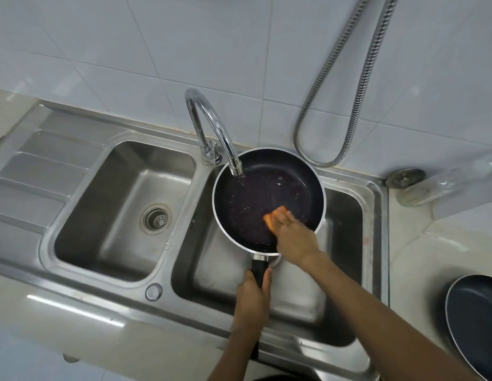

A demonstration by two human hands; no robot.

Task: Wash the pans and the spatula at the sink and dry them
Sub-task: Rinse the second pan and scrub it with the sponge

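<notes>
The pan (266, 193) is over the right basin (346, 215), its far-left rim under the tap (211, 127). My left hand (251, 301) grips the black handle (259, 270), fingers wrapped round it. My right hand (292, 237), blurred, holds an orange sponge (272, 218) against the pan's near-right inside. A second pan (475, 320) lies on the counter (420, 257), near right.

My left hand (251, 298) and right hand (292, 239) are bare, and my forearms (376, 312) are bare as well, uncovered all the way to the lower edge of view
</notes>
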